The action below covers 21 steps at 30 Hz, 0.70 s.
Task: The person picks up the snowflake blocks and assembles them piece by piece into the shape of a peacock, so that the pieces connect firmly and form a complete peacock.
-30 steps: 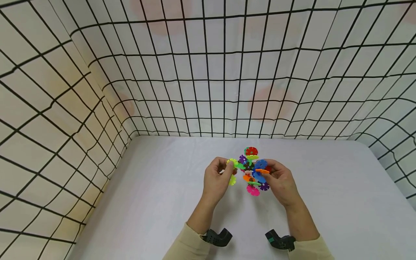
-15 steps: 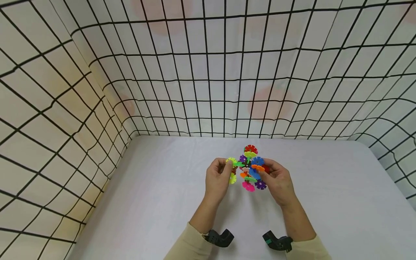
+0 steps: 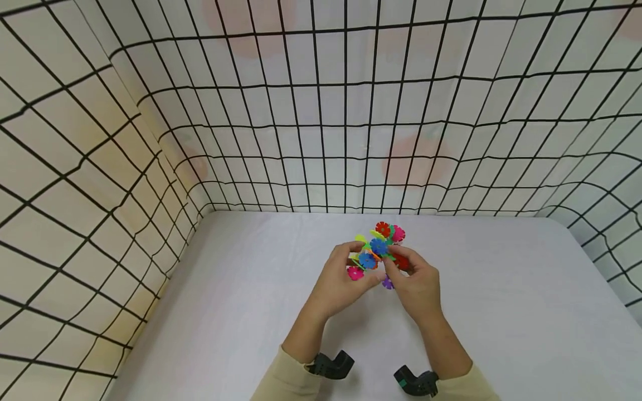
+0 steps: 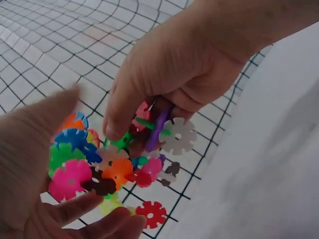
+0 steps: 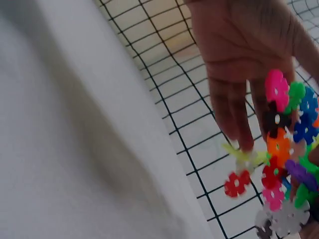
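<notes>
A cluster of interlocking plastic snowflake discs (image 3: 378, 246) in many colours is held up above the white table. My right hand (image 3: 417, 287) pinches it from the right side, thumb in front. In the left wrist view, the right hand (image 4: 174, 64) has its fingertips on green and purple discs (image 4: 158, 130). My left hand (image 3: 341, 287) curves loosely about the cluster's left side. Its thumb stands apart from the discs, and its fairly straight fingers (image 5: 239, 117) reach behind and under them in the right wrist view. Whether these fingers touch the discs is hard to tell.
White table surface (image 3: 225, 312) spreads around both arms. Black wire grid (image 3: 346, 122) over white sheeting encloses the back and sides. A black wrist camera (image 3: 331, 365) sits on the left wrist, another camera (image 3: 416, 381) on the right.
The cluster has turned and shifted slightly left with my right hand. My left hand has let go of the yellow discs on its left and spread its thumb away.
</notes>
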Each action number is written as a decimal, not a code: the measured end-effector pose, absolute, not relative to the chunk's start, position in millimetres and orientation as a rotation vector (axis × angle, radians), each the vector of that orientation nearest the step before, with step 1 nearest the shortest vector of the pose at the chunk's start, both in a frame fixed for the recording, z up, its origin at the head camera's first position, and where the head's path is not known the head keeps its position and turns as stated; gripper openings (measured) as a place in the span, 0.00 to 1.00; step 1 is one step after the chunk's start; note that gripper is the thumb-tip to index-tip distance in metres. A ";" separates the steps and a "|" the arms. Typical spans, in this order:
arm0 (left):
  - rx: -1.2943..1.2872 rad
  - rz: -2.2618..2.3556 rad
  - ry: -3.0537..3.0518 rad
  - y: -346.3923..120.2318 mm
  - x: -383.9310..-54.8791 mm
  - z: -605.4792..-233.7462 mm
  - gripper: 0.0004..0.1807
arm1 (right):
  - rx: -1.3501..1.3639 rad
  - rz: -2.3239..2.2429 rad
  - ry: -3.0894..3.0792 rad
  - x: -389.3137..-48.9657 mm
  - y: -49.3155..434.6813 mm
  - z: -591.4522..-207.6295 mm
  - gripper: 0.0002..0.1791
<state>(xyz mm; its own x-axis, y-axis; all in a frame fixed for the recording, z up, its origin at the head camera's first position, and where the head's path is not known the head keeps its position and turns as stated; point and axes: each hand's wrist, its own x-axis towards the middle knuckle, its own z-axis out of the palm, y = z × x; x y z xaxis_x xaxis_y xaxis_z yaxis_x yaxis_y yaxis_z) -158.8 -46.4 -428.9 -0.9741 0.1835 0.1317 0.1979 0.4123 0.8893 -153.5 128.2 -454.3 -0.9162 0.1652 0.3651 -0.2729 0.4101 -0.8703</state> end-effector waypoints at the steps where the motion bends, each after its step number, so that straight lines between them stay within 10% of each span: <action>1: -0.400 -1.618 -2.668 -46.3 -158.5 -429.0 0.36 | 0.107 1.492 -2.259 -153.2 126.3 -454.8 0.15; 21: -0.394 -2.052 -2.504 -74.0 -178.1 -451.8 0.15 | 0.264 1.313 -2.219 -144.4 137.6 -436.3 0.10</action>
